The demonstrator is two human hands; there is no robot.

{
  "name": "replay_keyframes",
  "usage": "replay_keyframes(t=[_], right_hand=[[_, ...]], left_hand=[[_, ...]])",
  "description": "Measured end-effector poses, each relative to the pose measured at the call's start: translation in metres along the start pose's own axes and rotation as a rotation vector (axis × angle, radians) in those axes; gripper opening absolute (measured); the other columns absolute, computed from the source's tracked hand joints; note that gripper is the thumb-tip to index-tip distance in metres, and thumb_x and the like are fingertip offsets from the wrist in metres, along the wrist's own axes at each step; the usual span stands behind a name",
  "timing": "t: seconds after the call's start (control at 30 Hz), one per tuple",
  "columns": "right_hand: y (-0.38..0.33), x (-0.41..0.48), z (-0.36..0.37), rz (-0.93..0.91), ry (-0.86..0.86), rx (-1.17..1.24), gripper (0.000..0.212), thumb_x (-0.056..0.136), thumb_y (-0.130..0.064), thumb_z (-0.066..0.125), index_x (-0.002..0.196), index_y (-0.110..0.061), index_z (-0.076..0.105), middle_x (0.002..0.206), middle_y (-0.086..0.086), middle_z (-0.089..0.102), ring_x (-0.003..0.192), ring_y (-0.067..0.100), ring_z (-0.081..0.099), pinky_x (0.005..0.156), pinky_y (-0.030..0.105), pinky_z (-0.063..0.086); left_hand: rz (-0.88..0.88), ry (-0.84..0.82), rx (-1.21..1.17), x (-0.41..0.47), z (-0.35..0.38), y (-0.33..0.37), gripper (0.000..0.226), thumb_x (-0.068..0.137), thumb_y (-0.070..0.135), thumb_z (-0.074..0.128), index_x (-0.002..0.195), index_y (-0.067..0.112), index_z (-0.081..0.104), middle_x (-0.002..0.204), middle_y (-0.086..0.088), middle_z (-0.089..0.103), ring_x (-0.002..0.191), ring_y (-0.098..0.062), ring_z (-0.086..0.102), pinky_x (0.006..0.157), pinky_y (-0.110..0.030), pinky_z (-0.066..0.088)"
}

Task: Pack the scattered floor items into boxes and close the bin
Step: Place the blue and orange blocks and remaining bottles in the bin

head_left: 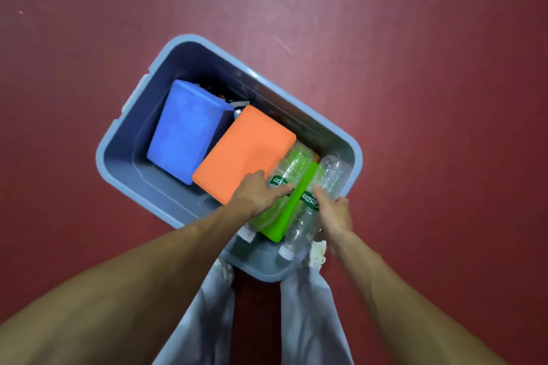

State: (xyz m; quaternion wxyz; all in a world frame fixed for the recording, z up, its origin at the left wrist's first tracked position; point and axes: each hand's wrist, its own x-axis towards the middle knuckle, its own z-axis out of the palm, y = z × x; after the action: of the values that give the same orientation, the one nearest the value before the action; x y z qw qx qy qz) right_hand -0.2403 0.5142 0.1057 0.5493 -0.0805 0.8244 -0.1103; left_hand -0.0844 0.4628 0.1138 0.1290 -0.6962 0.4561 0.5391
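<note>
Red floor (415, 38) lies bare all round the grey bin (166, 47), so your gathering looks nearly done; no lid shows, and closing remains. Inside the bin, a blue block (186, 130) sits at its far-left end, an orange block (246, 151) beside it. Your left hand (258, 190) presses flat on one clear bottle (287, 169); your right hand (335, 213) seems curled around another bottle (329, 184). Both bottles run along the green piece (293, 204) between them, caps toward you.
</note>
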Motion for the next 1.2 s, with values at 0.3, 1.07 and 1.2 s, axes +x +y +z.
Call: replay_keyframes(t=[0.3,1.07,1.2], right_hand=[[-0.012,0.001,-0.015,-0.045,-0.023,-0.193,0.025,0.079,-0.038,0.061,0.093,-0.023,0.046,0.092,0.006,0.053,0.085,0.025,0.055,0.087,0.045,0.051],[-0.020,-0.356,0.160,-0.787,-0.460,-1.011,0.032,0.088,-0.025,0.056,0.116,-0.011,0.054,0.103,0.012,0.064,0.095,0.026,0.060,0.097,0.044,0.049],[0.085,-0.463,0.221,-0.877,-0.581,-1.163,0.034,0.086,-0.028,0.058,0.117,-0.013,0.054,0.100,0.005,0.059,0.093,0.024,0.059,0.097,0.047,0.049]], left_hand=[[-0.068,-0.003,0.006,-0.021,-0.016,0.008,0.050,0.091,0.034,0.050,0.137,0.014,0.046,0.137,-0.009,0.052,0.122,-0.028,0.050,0.094,-0.030,0.043],[-0.386,0.774,-1.529,-0.382,-0.079,-0.254,0.017,0.091,0.017,0.056,0.107,0.013,0.061,0.082,-0.001,0.058,0.077,-0.017,0.058,0.076,-0.027,0.048],[-0.395,0.893,-1.561,-0.502,-0.036,-0.364,0.012,0.089,0.020,0.059,0.101,0.019,0.063,0.097,-0.004,0.064,0.091,-0.020,0.060,0.090,-0.032,0.047]])
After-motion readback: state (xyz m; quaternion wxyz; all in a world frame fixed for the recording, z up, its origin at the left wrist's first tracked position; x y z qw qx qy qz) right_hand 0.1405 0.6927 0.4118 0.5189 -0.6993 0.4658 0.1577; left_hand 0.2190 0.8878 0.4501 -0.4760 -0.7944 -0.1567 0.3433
